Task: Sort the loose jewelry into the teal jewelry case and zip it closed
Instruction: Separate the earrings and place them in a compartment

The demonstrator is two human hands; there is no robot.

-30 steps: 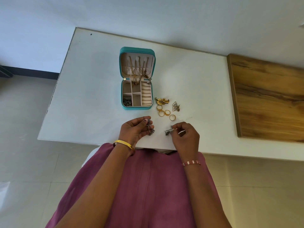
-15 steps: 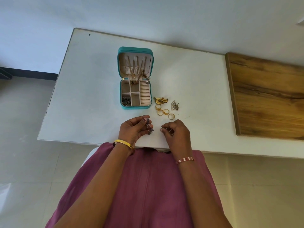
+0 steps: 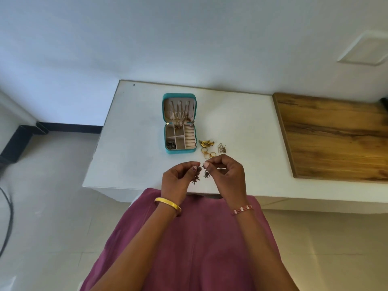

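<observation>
Left hand: the left hand [image 3: 178, 177] is raised over the near edge of the table, fingertips pinched on a small dark silver dangling earring [image 3: 197, 179] that hangs below the thumb; a plain gold bangle sits on that wrist.
Right hand: the right hand [image 3: 227, 175] is level with it and just beside it, fingertips pinched on a matching dark silver earring [image 3: 206, 172]; the two pieces hang close together, whether they touch I cannot tell.
Long axis: both earrings hang roughly upright from the pinch (hook end up, drop end down).
Way to the case: the open teal zip-around jewelry case [image 3: 180, 151] lies ahead of the hands and slightly to the left, lid laid back away from the person; the left hand is the nearer one, by my judgement.
Likely target: its cream divided tray, where one near-left compartment already holds dark silver pieces.
Left over: a loose cluster of gold rings and gold ornaments [image 3: 207, 146] lies on the white tabletop [image 3: 134, 143] just right of the case, beyond the right hand; the zip is not yet closed.
</observation>
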